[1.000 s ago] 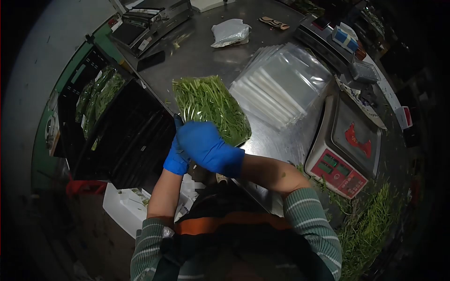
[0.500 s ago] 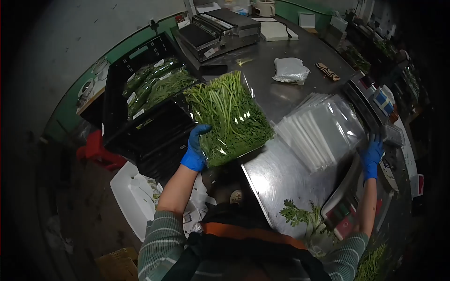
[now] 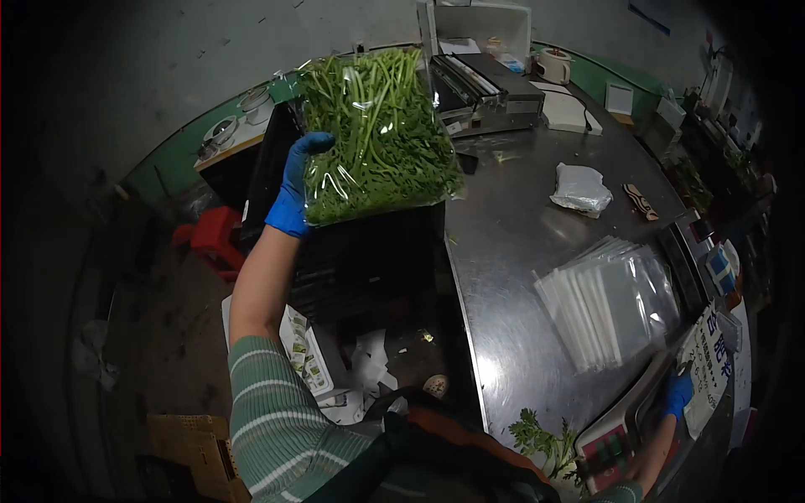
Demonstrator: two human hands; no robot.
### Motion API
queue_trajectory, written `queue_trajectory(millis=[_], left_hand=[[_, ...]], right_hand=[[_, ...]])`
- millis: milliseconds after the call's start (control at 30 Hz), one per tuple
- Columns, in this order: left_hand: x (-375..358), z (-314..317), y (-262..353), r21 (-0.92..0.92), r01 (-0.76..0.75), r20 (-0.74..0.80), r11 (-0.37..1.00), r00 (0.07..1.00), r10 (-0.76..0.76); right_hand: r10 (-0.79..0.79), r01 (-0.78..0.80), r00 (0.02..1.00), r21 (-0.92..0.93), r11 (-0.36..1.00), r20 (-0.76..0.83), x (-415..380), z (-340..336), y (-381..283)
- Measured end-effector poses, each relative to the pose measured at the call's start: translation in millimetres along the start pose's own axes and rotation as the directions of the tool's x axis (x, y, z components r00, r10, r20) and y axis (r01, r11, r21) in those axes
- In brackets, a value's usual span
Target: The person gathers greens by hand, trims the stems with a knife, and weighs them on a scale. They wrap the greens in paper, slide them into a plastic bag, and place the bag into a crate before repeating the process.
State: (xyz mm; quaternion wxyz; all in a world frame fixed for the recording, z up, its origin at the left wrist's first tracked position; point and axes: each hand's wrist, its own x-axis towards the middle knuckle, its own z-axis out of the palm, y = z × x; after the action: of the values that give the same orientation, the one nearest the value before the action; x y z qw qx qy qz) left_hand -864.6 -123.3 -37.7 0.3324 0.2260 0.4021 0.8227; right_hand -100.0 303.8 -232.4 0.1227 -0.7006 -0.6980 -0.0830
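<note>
My left hand (image 3: 298, 180), in a blue glove, grips the left side of a clear bag of leafy greens (image 3: 377, 138). The stems point up, the leaves fill the bottom, and the bag is raised over a black crate (image 3: 272, 159) that it largely hides. At the lower right, my right hand (image 3: 679, 392), also gloved in blue, is closed at the edge of a white sheet with printed characters (image 3: 708, 365); its fingertips are partly hidden. A scale (image 3: 608, 444) with a red panel is beside that hand. Loose leafy sprigs (image 3: 541, 440) lie left of the scale.
Clear plastic bags (image 3: 608, 306) are stacked on the steel table (image 3: 503, 251). Behind them lie a silvery packet (image 3: 580, 189) and a patterned object (image 3: 641, 202). A wrapping machine (image 3: 495, 88) stands at the back. On the left floor is a red stool (image 3: 218, 239).
The bag of greens has risen up and left in my left hand, over the crate. My right hand has moved lower, and the printed sheet now shows its face beside it. The view has shifted.
</note>
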Motion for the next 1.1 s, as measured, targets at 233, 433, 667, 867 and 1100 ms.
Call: queue_trajectory(millis=[233, 433, 667, 867, 1100], left_hand=[[6, -153, 86, 0.812, 0.260, -0.334, 0.522, 0.941, 0.051], [-21, -41, 43, 0.959, 0.093, -0.145, 0.266, 0.973, 0.182], [25, 116, -61, 0.785, -0.617, 0.614, -0.055, 0.787, -0.061], [4, 261, -169, 0.235, -0.972, 0.927, 0.008, 0.221, -0.303], [-116, 368, -275, -0.156, -0.849, 0.907, 0.505, -0.325, -0.267]], right_hand=[[-0.100, 0.112, 0.992, -0.171, 0.979, 0.077, 12, 11, 1], [-0.037, 0.036, 0.999, -0.050, 0.998, -0.024, 9, 10, -6], [0.137, -0.098, 0.957, 0.158, 0.983, -0.257, -102, -96, -36], [0.117, -0.102, 0.990, 0.183, 0.978, -0.077, -203, -134, 4], [0.207, -0.145, 0.966, 0.337, 0.930, -0.157, -271, -157, 59]])
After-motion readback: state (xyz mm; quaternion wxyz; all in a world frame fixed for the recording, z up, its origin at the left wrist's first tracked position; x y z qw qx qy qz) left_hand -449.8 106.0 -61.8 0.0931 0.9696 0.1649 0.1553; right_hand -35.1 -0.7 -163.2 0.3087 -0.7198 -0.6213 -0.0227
